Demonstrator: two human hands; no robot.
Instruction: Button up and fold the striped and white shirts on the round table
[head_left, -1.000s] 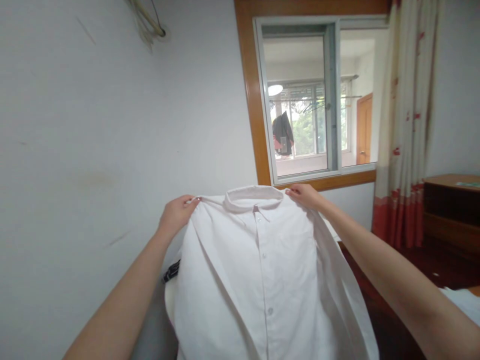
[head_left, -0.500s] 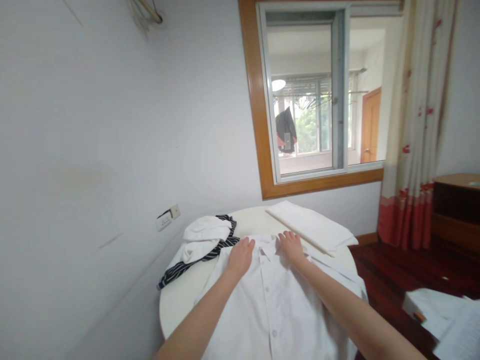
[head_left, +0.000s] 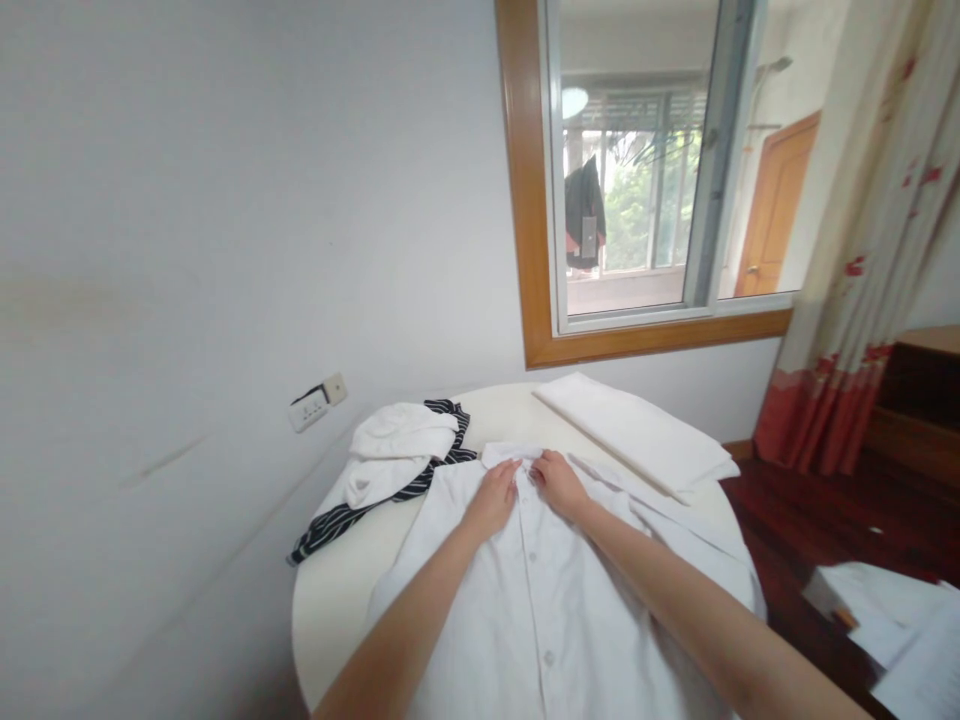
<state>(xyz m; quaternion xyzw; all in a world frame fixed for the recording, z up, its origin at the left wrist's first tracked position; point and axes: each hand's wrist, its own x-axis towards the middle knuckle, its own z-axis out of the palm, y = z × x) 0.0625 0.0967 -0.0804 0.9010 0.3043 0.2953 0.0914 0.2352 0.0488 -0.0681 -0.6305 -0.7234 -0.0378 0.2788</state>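
Note:
A white button-up shirt (head_left: 540, 610) lies front side up on a round white table (head_left: 337, 590). My left hand (head_left: 491, 497) and my right hand (head_left: 556, 482) meet at the top of its button placket, just under the collar. Both hands have their fingers curled and pinching the cloth there. My forearms stretch over the shirt from the bottom of the view.
A crumpled white garment with black-and-white striped trim (head_left: 390, 465) lies at the table's left. A folded white cloth (head_left: 637, 432) lies at the back right. A wall socket (head_left: 315, 402) sits on the left wall. Window, curtain (head_left: 862, 250) and dark wooden furniture stand to the right.
One second ago I held the shirt up by its shoulders. It was laid on the table, and my hands have come together from flat beside the collar to a pinch at the placket.

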